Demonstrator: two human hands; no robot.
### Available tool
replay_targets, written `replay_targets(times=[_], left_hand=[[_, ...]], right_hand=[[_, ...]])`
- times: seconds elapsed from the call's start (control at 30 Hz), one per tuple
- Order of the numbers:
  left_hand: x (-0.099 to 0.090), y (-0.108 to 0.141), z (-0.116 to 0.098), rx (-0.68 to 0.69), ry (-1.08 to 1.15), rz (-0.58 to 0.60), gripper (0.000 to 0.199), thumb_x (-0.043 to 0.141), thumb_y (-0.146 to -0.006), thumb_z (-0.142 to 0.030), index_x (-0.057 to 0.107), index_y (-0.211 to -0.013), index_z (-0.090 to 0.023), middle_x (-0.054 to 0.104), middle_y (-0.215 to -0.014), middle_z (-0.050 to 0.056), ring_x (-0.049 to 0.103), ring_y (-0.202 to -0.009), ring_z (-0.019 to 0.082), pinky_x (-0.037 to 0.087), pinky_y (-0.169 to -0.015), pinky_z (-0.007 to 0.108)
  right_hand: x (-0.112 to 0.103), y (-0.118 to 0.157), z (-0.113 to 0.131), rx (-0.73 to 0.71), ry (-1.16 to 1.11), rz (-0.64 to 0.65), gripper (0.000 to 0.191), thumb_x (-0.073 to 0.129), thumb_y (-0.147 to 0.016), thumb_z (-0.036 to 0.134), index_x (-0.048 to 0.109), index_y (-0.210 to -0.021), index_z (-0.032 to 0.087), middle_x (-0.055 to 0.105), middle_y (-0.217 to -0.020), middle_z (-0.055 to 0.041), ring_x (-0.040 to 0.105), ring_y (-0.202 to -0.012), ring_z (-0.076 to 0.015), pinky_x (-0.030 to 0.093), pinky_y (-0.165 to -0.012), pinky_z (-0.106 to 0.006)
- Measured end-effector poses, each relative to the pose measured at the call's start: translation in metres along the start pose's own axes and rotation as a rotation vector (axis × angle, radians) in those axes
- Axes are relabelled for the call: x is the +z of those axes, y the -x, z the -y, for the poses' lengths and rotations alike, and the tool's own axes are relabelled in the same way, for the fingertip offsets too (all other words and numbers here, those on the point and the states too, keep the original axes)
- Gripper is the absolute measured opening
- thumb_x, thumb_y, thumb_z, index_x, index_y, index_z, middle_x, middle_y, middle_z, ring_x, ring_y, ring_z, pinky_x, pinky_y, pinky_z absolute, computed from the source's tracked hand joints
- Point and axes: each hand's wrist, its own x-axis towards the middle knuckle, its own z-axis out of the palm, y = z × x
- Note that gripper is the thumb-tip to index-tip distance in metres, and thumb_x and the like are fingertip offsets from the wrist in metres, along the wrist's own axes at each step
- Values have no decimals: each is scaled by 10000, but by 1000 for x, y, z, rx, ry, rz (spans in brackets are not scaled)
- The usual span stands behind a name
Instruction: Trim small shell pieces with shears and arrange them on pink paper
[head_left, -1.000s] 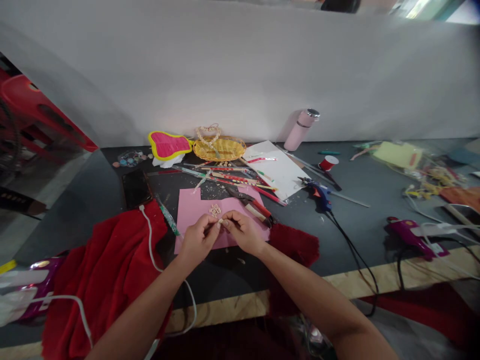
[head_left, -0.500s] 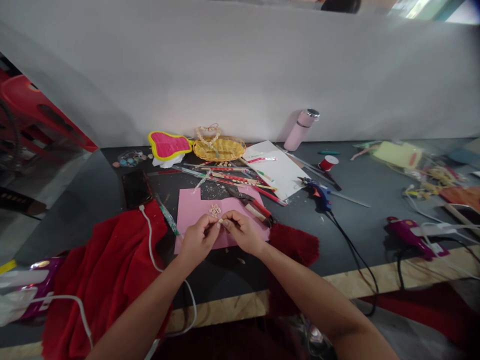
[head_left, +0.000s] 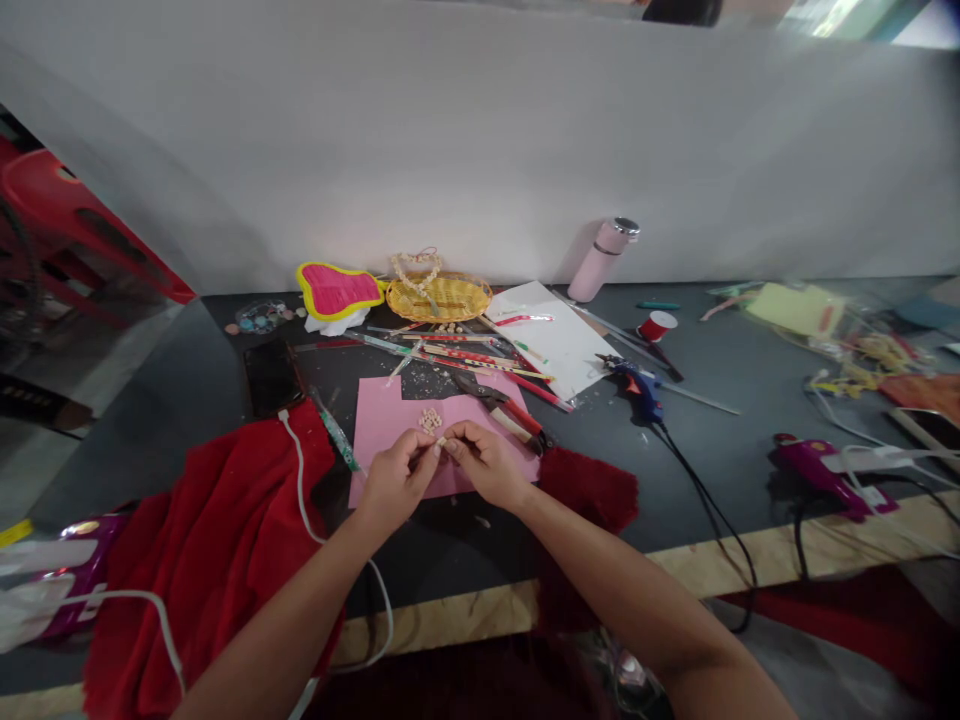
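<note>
My left hand [head_left: 401, 470] and my right hand [head_left: 486, 465] meet fingertip to fingertip above a pink paper sheet [head_left: 379, 410]. Both are closed in a pinch on one small pale piece [head_left: 442, 443], cream-coloured and too small to name exactly. Just beyond the fingertips a little pile of similar cream pieces [head_left: 430, 419] lies on the paper. Pliers with red handles [head_left: 517, 415] rest at the paper's right side, close to my right hand. A thin green-patterned wrapper [head_left: 339, 436] lies to the left of my left hand.
Behind the paper lie several chopsticks [head_left: 469, 357], a yellow wicker basket [head_left: 450, 298] and a white sheet [head_left: 559, 335]. A pink bottle [head_left: 602, 260] stands by the wall. To the right is a blue glue gun [head_left: 637, 388] with a cable. Red cloth [head_left: 232, 500] and a phone [head_left: 274, 378] are left.
</note>
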Motion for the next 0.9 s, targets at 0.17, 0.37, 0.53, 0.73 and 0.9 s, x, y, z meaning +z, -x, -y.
replay_targets(times=[0.17,0.37,0.53,0.73,0.9], left_hand=[[1,0,2,7,11,5,168,477,-878,-343,575,-886,-206,657,-793,11,610,-698,142,439,-631,231],[1,-1,2,5,18,5,182,476,-874,-356,581,-885,-208,662,-774,12,613,-672,145,444,-614,234],[2,0,3,2,-20,-3,182,477,-872,-358,591,-889,-218,679,-788,11,630,-680,151,449,-614,238],[-3,-4,5,-23,52,-61,183,508,-855,-359,607,-890,-208,710,-833,29,667,-748,168,485,-681,251],[-9,-10,5,-52,215,-149,184,527,-847,-356,596,-842,-185,724,-818,44,685,-789,171,505,-736,258]], right_hand=[[0,0,-1,5,-3,0,218,500,-885,398,556,-865,189,560,-743,2,501,-650,-120,426,-620,-251],[0,0,0,8,-10,7,221,500,-883,403,555,-868,190,560,-753,-1,509,-659,-122,433,-626,-255],[0,0,1,8,41,8,200,478,-895,379,552,-868,196,578,-774,-7,532,-683,-128,450,-631,-255],[-19,-8,-9,-219,496,34,146,449,-901,223,591,-904,192,637,-866,-51,562,-820,-174,442,-779,-315],[-21,-15,-20,-287,879,92,173,452,-893,169,623,-923,162,663,-904,-85,547,-846,-208,426,-813,-342]])
